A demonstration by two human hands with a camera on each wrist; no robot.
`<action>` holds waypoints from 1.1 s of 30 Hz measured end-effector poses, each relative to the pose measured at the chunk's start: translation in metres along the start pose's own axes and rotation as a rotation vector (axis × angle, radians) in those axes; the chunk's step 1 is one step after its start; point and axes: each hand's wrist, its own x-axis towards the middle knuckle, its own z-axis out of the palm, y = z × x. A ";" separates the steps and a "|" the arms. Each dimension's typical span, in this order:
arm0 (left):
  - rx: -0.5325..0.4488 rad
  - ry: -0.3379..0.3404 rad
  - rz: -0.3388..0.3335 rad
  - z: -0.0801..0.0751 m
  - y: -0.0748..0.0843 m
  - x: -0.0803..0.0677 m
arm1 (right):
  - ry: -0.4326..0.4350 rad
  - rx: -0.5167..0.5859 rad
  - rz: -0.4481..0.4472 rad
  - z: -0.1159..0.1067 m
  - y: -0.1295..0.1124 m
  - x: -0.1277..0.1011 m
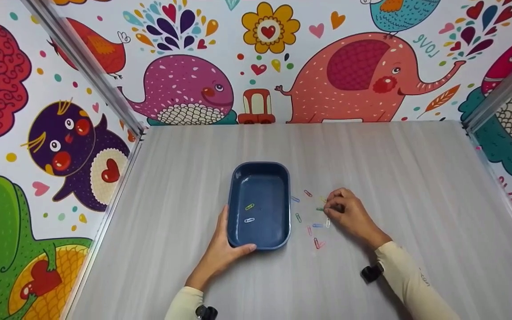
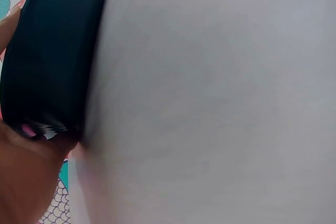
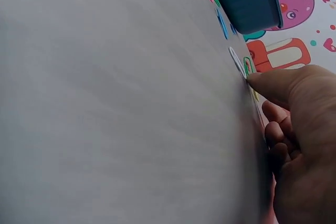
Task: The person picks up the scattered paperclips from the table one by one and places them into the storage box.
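My left hand (image 1: 225,246) grips the near left corner of a dark blue rectangular tray (image 1: 290,209), thumb over the near rim and fingers along the left side. Inside the tray lie a yellow paper clip (image 1: 250,206) and a white paper clip (image 1: 249,220). My right hand (image 1: 351,215) is low over the table right of the tray, its thumb and forefinger pinching the end of a green paper clip (image 3: 248,65). Beside those fingertips lies another white paper clip (image 3: 236,60). A yellow paper clip (image 1: 322,199) is partly hidden by the right hand.
Between tray and right hand are scattered several paper clips: blue (image 1: 317,225), green (image 1: 298,218), pink (image 1: 310,231) and red (image 1: 308,193) among them. The grey wood-grain table (image 1: 185,178) is bordered by cartoon-printed walls (image 1: 265,66) at the back and sides.
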 end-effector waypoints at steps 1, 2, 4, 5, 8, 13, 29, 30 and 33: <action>0.001 -0.002 0.001 0.000 0.000 0.000 | 0.006 0.003 0.001 0.000 -0.001 0.000; 0.001 -0.003 0.002 0.000 0.000 0.001 | 0.010 0.004 0.001 0.000 -0.002 -0.001; 0.004 -0.003 0.003 0.000 -0.001 0.001 | 0.018 0.009 0.006 -0.001 -0.005 -0.001; 0.006 -0.004 0.003 0.000 -0.001 0.001 | 0.022 0.016 0.010 -0.001 -0.007 -0.001; 0.008 -0.004 0.006 0.000 -0.002 0.001 | 0.026 0.054 0.054 -0.003 -0.012 0.000; 0.000 -0.004 0.010 0.000 -0.002 0.001 | 0.027 0.111 0.142 -0.008 -0.021 0.001; -0.018 0.002 -0.001 0.000 -0.001 0.000 | -0.008 0.139 0.192 -0.009 -0.041 0.006; -0.016 0.002 0.001 0.000 0.000 0.000 | -0.006 0.148 0.194 -0.008 -0.043 0.007; -0.008 0.002 0.008 0.000 0.000 0.001 | 0.005 0.160 0.202 -0.006 -0.047 0.009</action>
